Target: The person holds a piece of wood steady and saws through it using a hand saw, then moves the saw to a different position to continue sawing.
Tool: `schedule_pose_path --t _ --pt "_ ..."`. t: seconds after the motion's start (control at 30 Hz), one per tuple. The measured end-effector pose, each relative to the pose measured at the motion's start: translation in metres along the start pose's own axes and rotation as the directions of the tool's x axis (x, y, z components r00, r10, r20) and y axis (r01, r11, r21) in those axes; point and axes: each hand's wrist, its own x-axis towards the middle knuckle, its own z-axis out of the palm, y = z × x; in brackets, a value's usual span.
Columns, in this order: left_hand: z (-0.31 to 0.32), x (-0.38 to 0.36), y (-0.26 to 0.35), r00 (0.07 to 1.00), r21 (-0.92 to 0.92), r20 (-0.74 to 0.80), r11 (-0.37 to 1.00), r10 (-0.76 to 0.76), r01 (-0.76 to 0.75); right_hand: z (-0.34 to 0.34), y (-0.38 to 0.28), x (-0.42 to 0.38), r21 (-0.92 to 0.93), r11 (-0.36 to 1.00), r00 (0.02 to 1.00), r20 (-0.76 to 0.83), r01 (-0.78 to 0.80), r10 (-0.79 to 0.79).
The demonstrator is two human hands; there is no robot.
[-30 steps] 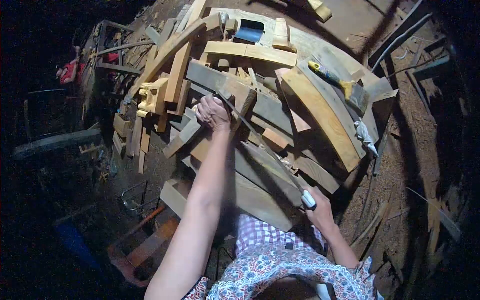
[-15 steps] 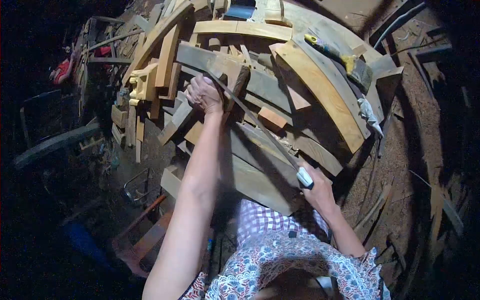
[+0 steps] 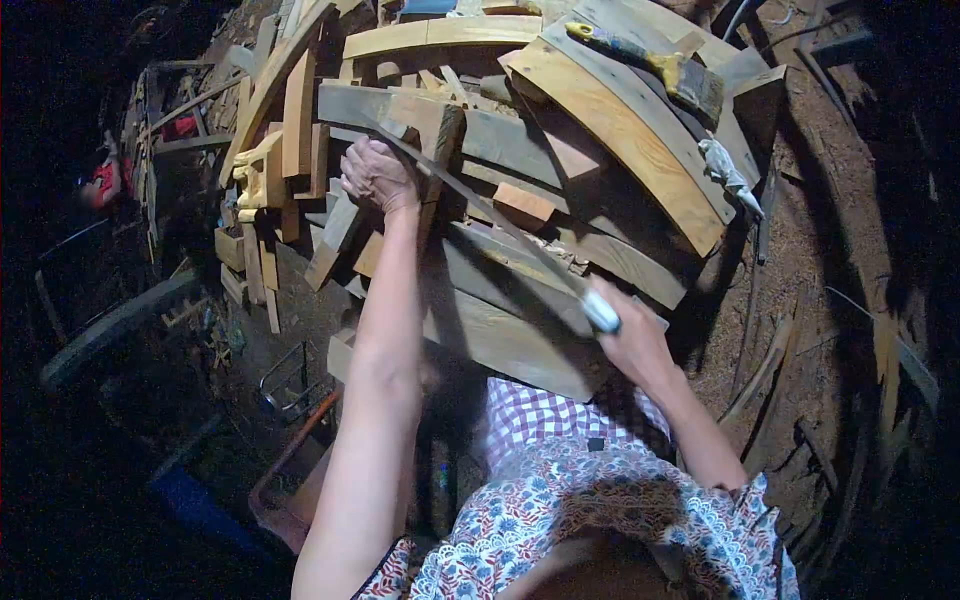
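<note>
My right hand (image 3: 630, 325) is closed on the pale handle of a long thin tool (image 3: 490, 212), which looks like a saw or file. Its blade runs up and left, and its far end lies over a wooden block (image 3: 420, 112) beside my left hand. My left hand (image 3: 378, 175) has its fingers curled against the wood below a grey board (image 3: 350, 104); what they grip is hidden. A dark-edged upright piece (image 3: 444, 145) stands just right of that hand. A small orange-brown block (image 3: 523, 204) lies under the blade's right side.
A broad brush (image 3: 692, 88) with a yellow-tipped handle rests on curved boards (image 3: 630, 140) at the upper right, near a white rag (image 3: 728, 178). Carved wood (image 3: 260, 178) and loose lengths are piled at the left. A reddish frame (image 3: 275, 490) stands lower left.
The wood pile and both hands appear shifted left and slightly up as the view moved. The blade still crosses the block, and both hands keep their holds.
</note>
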Motion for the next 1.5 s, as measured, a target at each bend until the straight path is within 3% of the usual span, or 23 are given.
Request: schedule_pose_path --t 0.03,0.1,0.23,0.3,0.33,0.4,0.5,0.57,0.67,0.73,0.8,0.9,0.93,1.0,1.03,1.1,1.2,1.27,1.33,1.43,1.47,1.5 --pt "-0.001 -0.001 0.001 1.0 -0.005 0.022 1.0 -0.017 0.017 0.0 -0.012 0.019 0.002 1.0 1.0 0.0 -0.003 0.003" --pt "-0.001 0.0 0.0 0.997 -0.013 0.062 0.999 -0.039 0.04 -0.001 -0.038 0.06 -0.012 0.982 0.958 0.22 -0.187 0.185" --pt "-0.002 0.001 0.0 0.997 0.008 0.066 0.999 -0.041 0.04 0.007 -0.015 0.042 0.001 0.987 0.965 0.211 -0.159 0.155" --pt "-0.011 0.003 0.007 0.997 0.004 0.07 1.0 -0.028 0.028 -0.004 0.002 -0.007 -0.028 1.0 1.0 0.015 0.0 0.0" --pt "-0.008 0.002 0.006 0.997 0.004 0.069 0.999 -0.035 0.035 -0.006 0.0 -0.015 -0.033 0.999 1.0 0.018 0.004 -0.003" --pt "-0.004 0.0 0.004 0.999 -0.024 0.035 1.0 -0.007 0.007 -0.01 -0.005 -0.027 0.017 0.989 0.984 0.108 -0.145 0.143" --pt "-0.007 0.002 0.004 1.0 -0.081 0.014 0.997 -0.008 0.009 0.012 -0.008 0.021 0.046 0.997 0.997 0.049 -0.069 0.066" --pt "0.003 -0.001 0.0 0.999 -0.072 0.036 0.997 -0.02 0.022 0.013 -0.041 0.067 0.055 0.986 0.97 0.196 -0.16 0.147" --pt "0.0 0.001 0.0 0.997 -0.06 0.06 0.997 -0.042 0.046 0.016 -0.043 0.072 -0.036 0.989 0.97 0.196 -0.142 0.147" --pt "-0.006 0.003 0.005 0.991 -0.045 0.117 0.996 -0.072 0.078 0.016 -0.006 0.018 0.054 0.998 0.999 0.024 -0.032 0.031" --pt "-0.004 0.004 0.004 0.993 -0.032 0.098 0.997 -0.069 0.072 0.001 0.004 -0.023 0.001 0.998 0.996 0.062 -0.068 0.068" --pt "-0.003 0.005 0.008 1.0 -0.008 -0.006 1.0 -0.02 0.019 0.002 -0.003 -0.013 0.004 0.99 0.988 0.066 -0.143 0.142" --pt "-0.006 0.003 0.007 0.999 -0.001 0.026 1.0 -0.028 0.028 0.005 -0.012 0.007 0.028 0.998 0.999 -0.004 -0.05 0.05" --pt "-0.004 0.002 0.004 0.999 0.029 0.025 0.999 -0.02 0.019 0.016 -0.034 0.054 0.06 0.991 0.984 0.138 -0.119 0.11" --pt "-0.002 -0.001 0.001 1.0 0.038 0.028 0.999 -0.013 0.012 0.031 -0.032 0.074 0.005 0.999 0.994 0.099 -0.039 0.038" --pt "0.005 0.001 0.0 0.998 0.043 0.046 0.999 -0.029 0.027 0.02 -0.049 0.086 0.033 0.989 0.975 0.171 -0.146 0.139" --pt "-0.003 0.001 0.004 0.999 0.042 0.045 0.999 -0.027 0.025 0.014 -0.01 0.024 0.098 0.993 0.995 0.08 -0.066 0.058" --pt "-0.007 0.001 0.008 0.998 0.021 0.041 0.999 -0.041 0.041 0.009 0.007 -0.018 0.033 0.999 0.999 0.035 -0.02 0.019" --pt "-0.007 0.002 0.006 0.99 0.029 0.131 0.999 -0.044 0.041 0.009 0.005 -0.015 0.024 0.999 0.999 0.039 -0.039 0.038" --pt "-0.002 0.004 0.005 0.986 0.067 0.149 0.996 -0.071 0.061 0.009 -0.015 0.033 0.072 0.996 0.998 0.035 -0.053 0.051" --pt "-0.001 0.002 0.005 0.998 0.023 0.049 0.999 -0.045 0.044 0.009 -0.032 0.057 0.049 0.995 0.992 0.096 -0.089 0.084" --pt "-0.003 0.0 0.005 0.998 0.03 0.053 0.999 -0.042 0.041 0.01 -0.04 0.066 0.025 0.991 0.979 0.163 -0.129 0.123"
